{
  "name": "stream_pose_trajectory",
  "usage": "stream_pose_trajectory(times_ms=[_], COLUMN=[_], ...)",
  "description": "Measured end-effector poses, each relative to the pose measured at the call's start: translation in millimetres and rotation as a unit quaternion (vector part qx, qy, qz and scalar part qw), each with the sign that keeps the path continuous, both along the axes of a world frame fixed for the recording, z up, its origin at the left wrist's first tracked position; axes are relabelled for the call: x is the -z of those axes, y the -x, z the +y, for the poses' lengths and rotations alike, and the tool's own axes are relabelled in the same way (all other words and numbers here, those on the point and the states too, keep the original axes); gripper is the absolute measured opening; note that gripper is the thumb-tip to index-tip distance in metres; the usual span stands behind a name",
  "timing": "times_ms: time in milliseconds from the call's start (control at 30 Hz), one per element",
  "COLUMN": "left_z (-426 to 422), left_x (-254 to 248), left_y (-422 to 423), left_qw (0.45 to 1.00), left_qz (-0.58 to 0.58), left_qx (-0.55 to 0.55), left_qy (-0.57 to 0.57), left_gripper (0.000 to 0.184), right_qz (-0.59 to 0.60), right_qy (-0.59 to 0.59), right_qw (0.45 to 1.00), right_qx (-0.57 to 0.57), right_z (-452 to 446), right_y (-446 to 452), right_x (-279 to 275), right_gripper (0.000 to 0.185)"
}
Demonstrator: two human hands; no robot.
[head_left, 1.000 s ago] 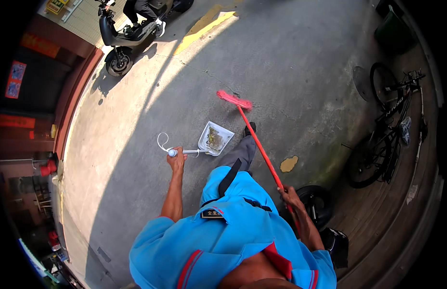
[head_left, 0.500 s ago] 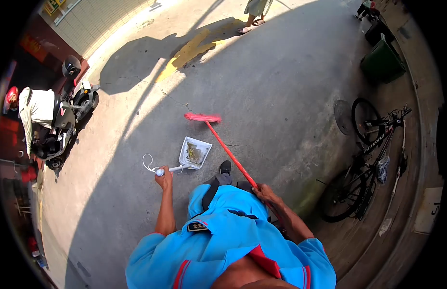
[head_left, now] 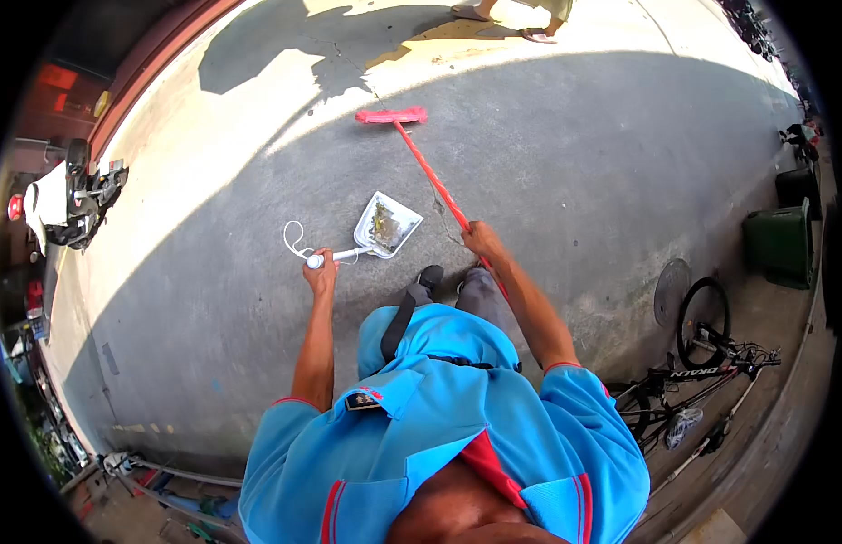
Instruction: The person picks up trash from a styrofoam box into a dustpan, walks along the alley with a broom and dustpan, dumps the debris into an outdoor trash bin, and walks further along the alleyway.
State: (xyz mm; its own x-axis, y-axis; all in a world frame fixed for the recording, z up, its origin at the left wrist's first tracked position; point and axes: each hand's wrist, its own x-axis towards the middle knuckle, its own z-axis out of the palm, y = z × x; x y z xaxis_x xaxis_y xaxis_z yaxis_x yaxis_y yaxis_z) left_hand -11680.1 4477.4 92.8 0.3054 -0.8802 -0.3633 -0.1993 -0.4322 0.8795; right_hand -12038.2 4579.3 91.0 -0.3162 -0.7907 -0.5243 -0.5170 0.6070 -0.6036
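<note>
Left arm: reaches forward from the blue sleeve, forearm nearly straight ahead, elbow slightly bent. Left hand [head_left: 322, 269] is closed round the white dustpan handle [head_left: 350, 253] near its end, knob poking out on the outer side; fingers curled, pressed together as far as visible. White cord [head_left: 286, 238] loops out beyond that hand.

Dustpan [head_left: 367, 222] sits ahead of the left shoe [head_left: 431, 276], between the hands and a bit forward of them; leaf bits and dirt inside. Can't tell whether its underside touches the pavement [head_left: 548, 154].

Right arm: extended further forward, forearm slanting inward across the front of the body. Right hand [head_left: 481, 240] wraps the red broom handle [head_left: 430, 177], fingers closed round it; individual fingertips too small to tell. Handle runs forward and left from the fist, its other end passing back beside the legs.

Pink broom head [head_left: 391, 116] is far forward, beyond the dustpan and well apart from it, lying crosswise in shade near the sunlit edge.

Around: another person's sandalled feet [head_left: 540, 35] at the top, bicycle [head_left: 711, 367] and green bin [head_left: 779, 245] off right, parked scooter [head_left: 85, 195] far left.
</note>
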Motion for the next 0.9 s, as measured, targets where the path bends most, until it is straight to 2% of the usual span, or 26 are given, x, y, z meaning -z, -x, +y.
stream_pose_trajectory(times_ms=[133, 200, 267, 333, 400, 467, 533, 567, 633, 700, 733, 833, 900], left_z=[0, 5, 5, 5, -1, 0, 2, -3, -3, -1, -1, -5, -14], left_x=[2, -5, -3, 7, 0, -6, -12, -14, -17, -21, -15, -26, -34], left_y=[-3, 3, 7, 6, 15, 24, 29, 40, 51, 62, 61, 83, 108], left_qw=[1.000, 1.000, 1.000, 0.999, 1.000, 1.000, 1.000, 1.000, 1.000, 0.998, 0.998, 0.997, 0.996], left_qz=[0.010, 0.015, 0.021, 0.028, 0.011, 0.007, -0.014, -0.029, -0.016, -0.050, -0.049, -0.042, -0.059], left_qx=[-0.002, -0.014, -0.020, -0.006, -0.004, -0.007, -0.012, -0.008, -0.023, -0.026, -0.021, -0.050, -0.061], left_qy=[0.006, 0.008, 0.010, 0.030, 0.027, 0.011, 0.004, 0.003, -0.005, -0.031, -0.025, -0.030, -0.027], left_gripper=[0.017, 0.018, 0.018, 0.019, 0.019, 0.019, 0.020, 0.020, 0.021, 0.021, 0.021, 0.022, 0.022], right_qz=[-0.059, 0.001, -0.144, -0.281, -0.357, -0.389, -0.383, -0.402, -0.368, -0.269, -0.204, -0.140, -0.163], right_qy=[-0.038, 0.015, -0.109, -0.173, -0.238, -0.260, -0.251, -0.211, -0.155, -0.060, -0.051, -0.021, -0.041], right_qw=[0.997, 0.997, 0.983, 0.942, 0.899, 0.880, 0.885, 0.888, 0.915, 0.961, 0.977, 0.988, 0.979], right_qx=[-0.018, -0.070, -0.032, 0.054, 0.089, 0.087, 0.089, 0.069, 0.054, 0.035, 0.027, 0.065, 0.113], right_z=[-26, -6, 23, 68, 109, 146, 165, 178, 181, 188, 183, 189, 195], right_y=[22, 35, 53, 71, 92, 108, 111, 116, 122, 134, 140, 166, 188], right_x=[31, 51, 6, -70, -105, -146, -169, -155, -132, -97, -100, -90, -89], right_gripper=[0.027, 0.027, 0.028, 0.030, 0.036, 0.033, 0.032, 0.032, 0.034, 0.034, 0.035, 0.030, 0.029])
